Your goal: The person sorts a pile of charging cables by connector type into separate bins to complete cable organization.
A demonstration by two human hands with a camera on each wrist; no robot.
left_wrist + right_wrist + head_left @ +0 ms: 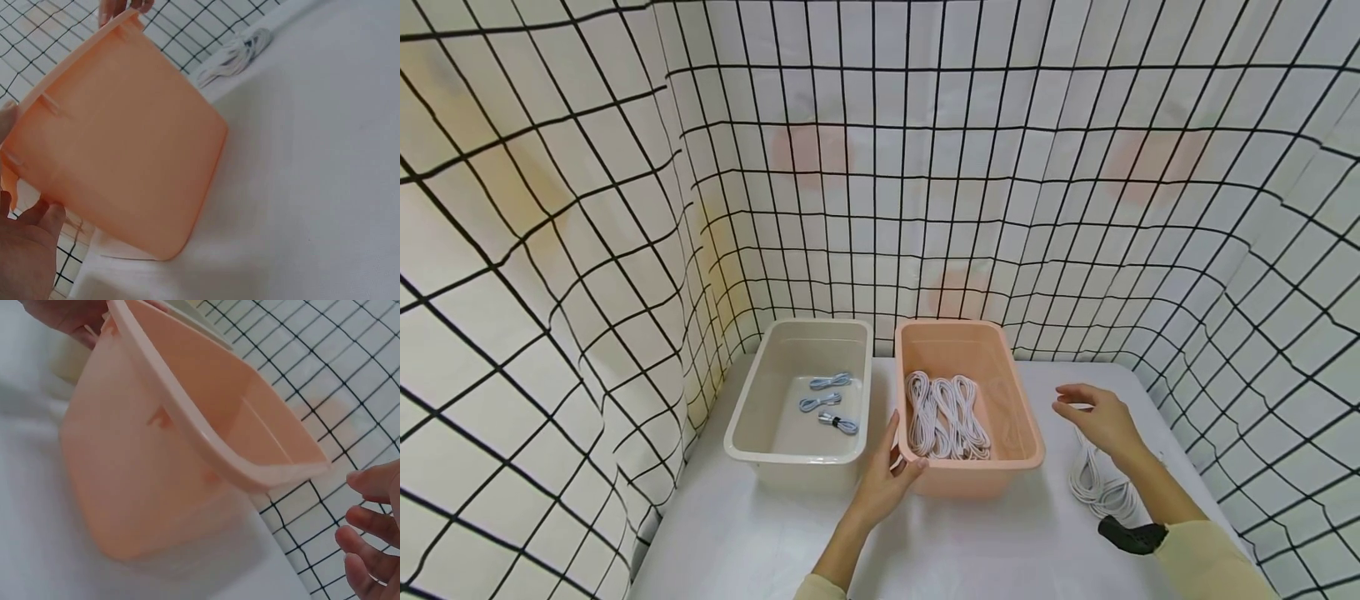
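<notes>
My left hand (882, 485) grips the near left corner of a peach plastic bin (981, 477), thumb at the front rim and fingers along the left side. Inside that bin lie several bundles of white cable (946, 417), side by side toward the left. To the right of the bin, my right hand (1103, 423) hovers with loosely bent fingers and nothing between them. Beneath it on the table are more coiled white cables (1093, 483), partly hidden by the hand and forearm. In the right wrist view, its fingers (369, 519) show apart from the bin's rim.
A cream bin (797, 457) stands left of the peach one, holding three small bundles of light blue-grey cable (820, 403). Both bins sit on a white-covered table (940, 558). Black wire grid (880, 175) encloses the back and both sides. A black band (1131, 536) is at the right wrist.
</notes>
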